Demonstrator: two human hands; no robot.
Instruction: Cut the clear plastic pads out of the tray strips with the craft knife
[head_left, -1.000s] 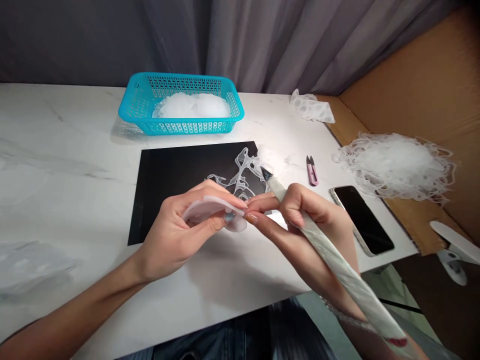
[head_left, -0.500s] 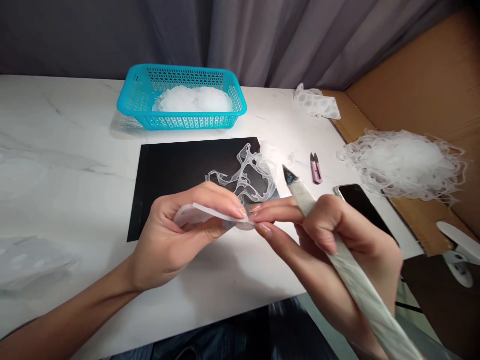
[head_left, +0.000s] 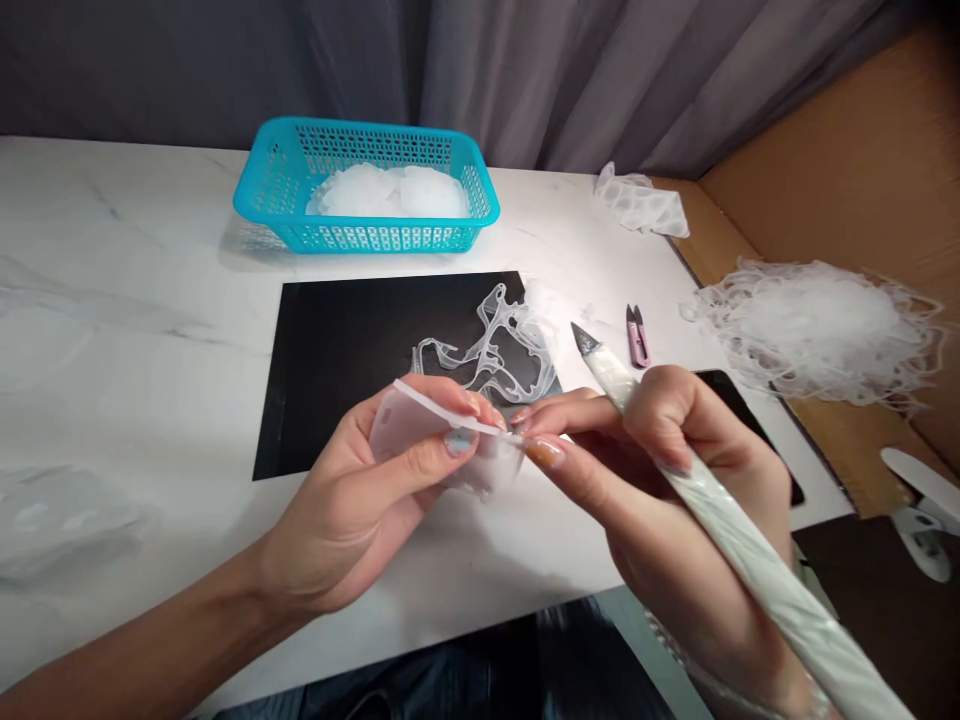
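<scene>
My left hand [head_left: 375, 490] pinches a thin, bendy translucent white sheet piece [head_left: 405, 425] between thumb and fingers; a small slot shows near its left end. My right hand [head_left: 645, 470] nips the right end of that piece with thumb and fingertips. Tucked in the same hand is a craft knife [head_left: 720, 530] with a pale wrapped handle, its dark blade tip pointing up and away. Just beyond the hands, a tangle of translucent offcut strips [head_left: 491, 350] lies on the black mat [head_left: 337, 350].
Behind the mat stands a blue basket [head_left: 367, 235] holding white translucent pieces. To the right are pink thread snips [head_left: 637, 335], a phone [head_left: 724, 395] and a heap of white offcuts [head_left: 825, 325] by a cardboard box [head_left: 847, 140]. A clear bag [head_left: 67, 525] lies left.
My left hand has turned, so more of the sheet piece's face and its slot show. My right hand, with the knife, has shifted slightly right.
</scene>
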